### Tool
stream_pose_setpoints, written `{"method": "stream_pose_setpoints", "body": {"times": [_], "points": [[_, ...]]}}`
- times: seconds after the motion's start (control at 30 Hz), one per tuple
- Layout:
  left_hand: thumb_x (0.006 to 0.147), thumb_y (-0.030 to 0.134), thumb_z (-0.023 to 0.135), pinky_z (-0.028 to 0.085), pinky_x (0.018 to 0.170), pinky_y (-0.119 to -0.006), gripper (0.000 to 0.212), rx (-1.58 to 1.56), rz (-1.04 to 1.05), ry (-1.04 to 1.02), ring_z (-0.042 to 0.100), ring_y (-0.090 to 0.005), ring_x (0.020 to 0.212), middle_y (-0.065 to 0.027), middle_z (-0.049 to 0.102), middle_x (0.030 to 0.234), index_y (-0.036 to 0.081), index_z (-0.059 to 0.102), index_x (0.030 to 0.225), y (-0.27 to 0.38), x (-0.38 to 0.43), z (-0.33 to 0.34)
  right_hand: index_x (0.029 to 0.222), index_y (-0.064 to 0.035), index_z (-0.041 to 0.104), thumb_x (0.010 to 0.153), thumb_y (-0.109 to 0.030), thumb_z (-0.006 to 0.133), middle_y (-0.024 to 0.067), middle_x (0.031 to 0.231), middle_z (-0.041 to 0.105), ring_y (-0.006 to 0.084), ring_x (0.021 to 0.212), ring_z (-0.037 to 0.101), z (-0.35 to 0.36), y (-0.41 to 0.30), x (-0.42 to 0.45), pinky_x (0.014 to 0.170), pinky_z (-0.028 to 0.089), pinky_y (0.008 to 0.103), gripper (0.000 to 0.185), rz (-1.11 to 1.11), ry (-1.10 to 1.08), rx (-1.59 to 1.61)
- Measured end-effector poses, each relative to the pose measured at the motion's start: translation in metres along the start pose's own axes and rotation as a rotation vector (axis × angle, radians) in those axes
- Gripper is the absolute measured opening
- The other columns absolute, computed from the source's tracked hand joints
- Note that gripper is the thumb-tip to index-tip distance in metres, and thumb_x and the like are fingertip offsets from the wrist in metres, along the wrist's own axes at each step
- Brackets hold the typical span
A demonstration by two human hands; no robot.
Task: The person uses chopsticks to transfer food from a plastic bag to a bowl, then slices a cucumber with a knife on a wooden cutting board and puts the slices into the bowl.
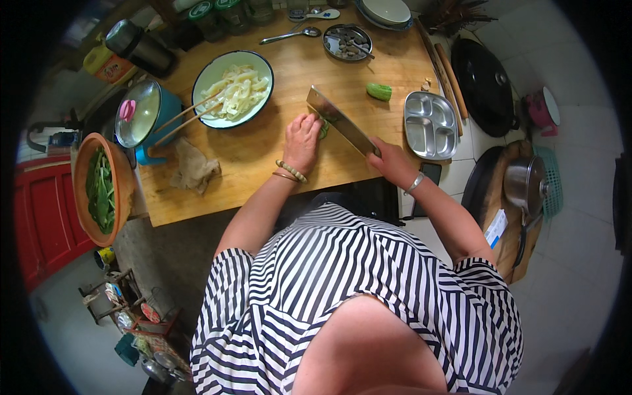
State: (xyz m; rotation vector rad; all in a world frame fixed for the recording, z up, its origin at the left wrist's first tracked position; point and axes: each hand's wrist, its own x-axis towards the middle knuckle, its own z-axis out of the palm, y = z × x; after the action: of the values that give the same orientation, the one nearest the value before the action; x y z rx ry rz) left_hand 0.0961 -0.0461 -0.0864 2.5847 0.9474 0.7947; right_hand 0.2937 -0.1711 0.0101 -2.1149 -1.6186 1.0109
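Note:
My right hand (392,160) grips the handle of a Chinese cleaver (343,121), its broad blade slanting up and left over the wooden worktop (276,170). Just left of the blade, my left hand (301,136) presses its bent fingertips on green cucumber-like slices (323,129), partly hidden by fingers and blade. A short cut piece of the same green vegetable (379,91) lies apart, beyond the cleaver to the right. Up and left of my left hand stands a white enamel bowl (200,84) of pale flat strips (236,94), with chopsticks (185,116) resting across its rim.
A blue pot with glass lid (140,116), a crumpled cloth (193,165) and an orange basin of leafy greens (123,197) lie left. A divided metal tray (431,126) sits right, near a phone (428,177). Behind are a spoon (291,35) and a dish of stones (348,42).

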Motion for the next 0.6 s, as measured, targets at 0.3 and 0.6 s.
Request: {"method": "stream_pose_setpoints", "body": {"times": [0.3,0.6], "points": [[0.079,0.010,0.056,0.038,0.094,-0.041,0.033,0.038,-0.017,0.012,0.044,-0.0269,0.116,-0.0038,0.053,0.122,0.011,0.058,0.112,0.001,0.002,-0.001,0.121,-0.0078,0.052,0.085,-0.019,0.055,0.0206,0.089,0.064,0.0381,0.082,0.061,-0.003,-0.001,0.004,0.071,0.048,0.0458,0.038,-0.052,-0.003,-0.094],[0.079,0.008,0.056,0.038,0.093,-0.040,0.031,0.006,-0.006,0.076,0.047,-0.0254,0.113,-0.0037,0.055,0.116,0.012,0.059,0.110,0.001,-0.002,-0.001,0.121,-0.0093,0.053,0.085,-0.018,0.055,0.0196,0.083,0.065,0.0370,0.078,0.062,-0.011,-0.008,0.005,0.069,0.049,0.0448,0.037,-0.068,-0.040,-0.088]]}}
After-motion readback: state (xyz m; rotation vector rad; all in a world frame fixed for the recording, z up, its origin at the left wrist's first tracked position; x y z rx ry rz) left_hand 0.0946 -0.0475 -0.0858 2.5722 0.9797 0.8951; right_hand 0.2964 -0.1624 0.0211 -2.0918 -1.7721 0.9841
